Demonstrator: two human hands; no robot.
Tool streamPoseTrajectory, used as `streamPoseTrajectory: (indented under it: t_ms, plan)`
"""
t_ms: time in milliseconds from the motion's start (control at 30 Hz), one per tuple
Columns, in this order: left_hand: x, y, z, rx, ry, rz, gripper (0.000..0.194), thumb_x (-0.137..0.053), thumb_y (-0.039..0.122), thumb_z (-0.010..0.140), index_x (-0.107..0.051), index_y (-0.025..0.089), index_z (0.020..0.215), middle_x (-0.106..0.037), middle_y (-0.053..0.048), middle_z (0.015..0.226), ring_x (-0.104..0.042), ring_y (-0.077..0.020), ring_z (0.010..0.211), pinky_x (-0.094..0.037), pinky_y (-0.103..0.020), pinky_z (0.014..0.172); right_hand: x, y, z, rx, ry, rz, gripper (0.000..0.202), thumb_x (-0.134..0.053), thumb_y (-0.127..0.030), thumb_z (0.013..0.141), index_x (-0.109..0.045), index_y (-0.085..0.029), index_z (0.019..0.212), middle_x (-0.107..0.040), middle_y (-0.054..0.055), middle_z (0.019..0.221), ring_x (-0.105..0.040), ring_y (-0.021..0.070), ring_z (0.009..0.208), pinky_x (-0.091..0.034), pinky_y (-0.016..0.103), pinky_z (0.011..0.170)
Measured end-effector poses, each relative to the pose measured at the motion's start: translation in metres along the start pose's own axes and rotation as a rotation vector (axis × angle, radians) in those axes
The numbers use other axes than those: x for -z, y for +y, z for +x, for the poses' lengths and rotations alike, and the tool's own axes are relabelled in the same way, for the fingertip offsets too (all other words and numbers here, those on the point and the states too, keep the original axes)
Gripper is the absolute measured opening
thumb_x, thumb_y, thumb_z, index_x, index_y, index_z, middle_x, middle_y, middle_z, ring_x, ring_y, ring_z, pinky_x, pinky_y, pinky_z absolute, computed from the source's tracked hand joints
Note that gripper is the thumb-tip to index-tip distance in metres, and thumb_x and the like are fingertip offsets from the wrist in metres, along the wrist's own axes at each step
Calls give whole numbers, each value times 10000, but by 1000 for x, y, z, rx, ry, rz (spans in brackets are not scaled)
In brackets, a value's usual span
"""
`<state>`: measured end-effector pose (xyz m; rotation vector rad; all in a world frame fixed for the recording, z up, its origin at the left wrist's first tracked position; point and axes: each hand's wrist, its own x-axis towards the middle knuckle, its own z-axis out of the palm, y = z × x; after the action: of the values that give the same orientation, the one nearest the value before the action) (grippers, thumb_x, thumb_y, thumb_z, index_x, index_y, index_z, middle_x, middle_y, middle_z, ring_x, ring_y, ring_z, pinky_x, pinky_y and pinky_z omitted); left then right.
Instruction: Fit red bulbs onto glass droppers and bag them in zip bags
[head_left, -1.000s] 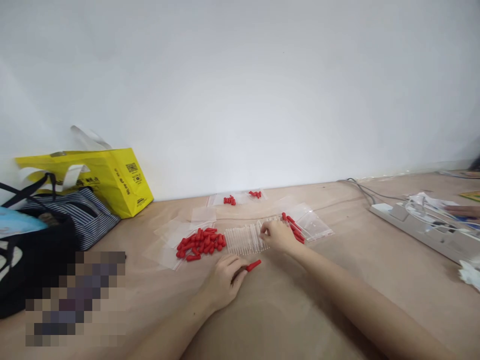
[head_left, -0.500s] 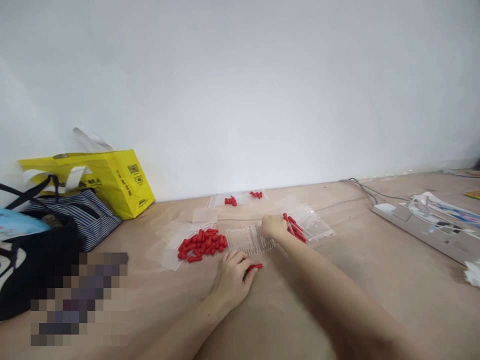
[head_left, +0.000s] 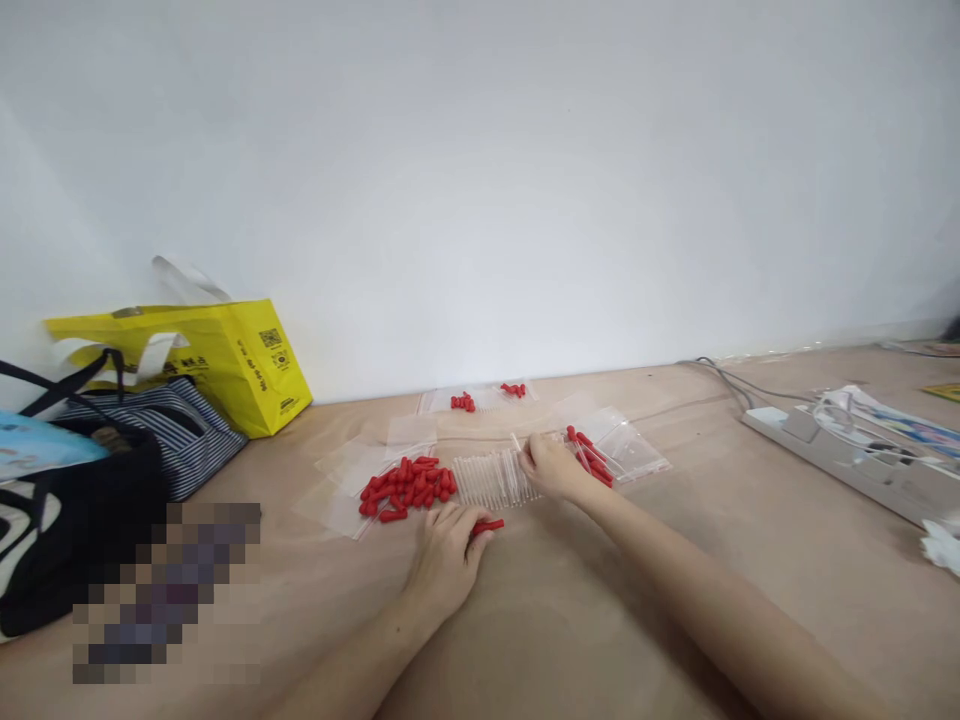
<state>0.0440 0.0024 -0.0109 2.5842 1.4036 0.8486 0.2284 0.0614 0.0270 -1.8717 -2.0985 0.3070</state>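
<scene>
My left hand (head_left: 448, 550) rests low over the surface, thumb and fingers closed on a red rubber dropper bulb (head_left: 491, 525) whose narrow end points right. Just beyond it lies a row of thin clear glass dropper tubes (head_left: 484, 480), side by side. At the row's right end, my right hand (head_left: 551, 467) pinches one glass tube (head_left: 515, 441), its upper end sticking out left of the fingers. A heap of red rubber bulbs (head_left: 405, 487) lies left of the row on a clear zip bag (head_left: 341, 510). More red bulbs and tubes (head_left: 596, 460) lie right of my right hand.
Farther back, two small groups of red pieces (head_left: 463, 402) lie on clear plastic by the wall. A yellow bag (head_left: 255, 370), a striped pouch (head_left: 199, 440) and a black bag (head_left: 112, 510) stand left. At right is a white power strip (head_left: 825, 460) with cables.
My left hand has shifted slightly left with the red bulb. My right hand has drawn back a little, and a glass tube now shows at its fingertips.
</scene>
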Motion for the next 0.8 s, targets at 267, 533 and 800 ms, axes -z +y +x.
streamPoseTrajectory:
  t_ms: [267, 533, 800]
  plan:
    - [-1, 2, 2, -25, 24, 54, 188, -436, 165, 830, -607, 231, 873, -648, -8, 843, -528, -194, 797, -299, -361, 732, -36, 30, -58, 510, 127, 326, 160, -320, -148, 854, -458, -169, 932, -580, 66, 849, -526, 159, 768, -404, 273, 671]
    - [0, 1, 2, -34, 42, 54, 173, -427, 189, 837, -591, 224, 879, -664, -1, 843, -544, -183, 792, -287, -352, 729, -44, 24, -65, 587, 132, 268, 290, -348, -92, 839, -500, -202, 1060, -589, 53, 908, -519, 162, 828, -383, 309, 750]
    - [2, 3, 3, -15, 51, 46, 177, -409, 189, 844, -579, 225, 875, -666, 7, 841, -542, -181, 761, -289, -348, 707, -44, 23, -65, 572, 163, 314, 282, -364, -85, 832, -520, -194, 1041, -595, 51, 888, -522, 164, 827, -390, 298, 732]
